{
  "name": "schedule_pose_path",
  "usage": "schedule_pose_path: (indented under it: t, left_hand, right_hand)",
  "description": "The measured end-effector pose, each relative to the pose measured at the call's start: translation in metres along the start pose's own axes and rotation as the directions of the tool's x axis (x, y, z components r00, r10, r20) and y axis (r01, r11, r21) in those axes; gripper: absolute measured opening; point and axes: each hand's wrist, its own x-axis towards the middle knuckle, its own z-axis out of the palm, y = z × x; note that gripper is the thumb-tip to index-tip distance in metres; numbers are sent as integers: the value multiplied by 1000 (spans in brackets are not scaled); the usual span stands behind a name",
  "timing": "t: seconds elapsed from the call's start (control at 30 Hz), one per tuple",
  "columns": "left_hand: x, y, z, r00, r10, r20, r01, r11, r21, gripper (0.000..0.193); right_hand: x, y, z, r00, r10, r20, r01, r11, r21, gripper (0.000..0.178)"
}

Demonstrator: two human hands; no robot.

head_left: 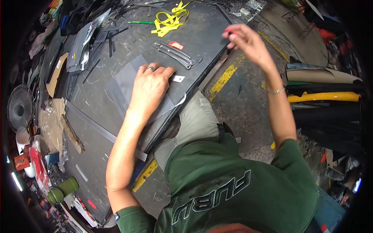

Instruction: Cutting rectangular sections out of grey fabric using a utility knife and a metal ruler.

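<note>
Smoky translucent plastic sheeting lies flat, the half-curled left hand pinning a silvery flat strip; I can't tell if the loosely curled right hand holds anything; work looks unfinished

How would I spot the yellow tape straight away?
On the dark worktable, look past the left hand towards the picture's upper edge. The yellow tape lies there, its bright tangled loops setting it apart from the straight green pencil beside it.

Head-worn fisheye view, facing down, close above the worktable
</note>
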Motion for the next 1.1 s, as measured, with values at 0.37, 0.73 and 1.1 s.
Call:
schedule_pose_path:
  t: [0.37, 0.73, 1.1]
  left_hand:
    - [12, -6, -10, 996, -39, 85, 47, 995, -89, 8]
    - [25, -4, -4, 998, -60, -5, 56, 955, -293, 17]
    - [36, 4, 4, 988, 36, -153, -80, 954, -288, 19]
  right_hand:
    - [-52, -28, 102, 997, 30, -76, -31, 999, -21, 22]
    - [-49, -31, 116, 999, 14, -34, -14, 1000, -21, 23]
    - [-51, -30, 117, 994, 79, -77, -88, 989, -119, 9]
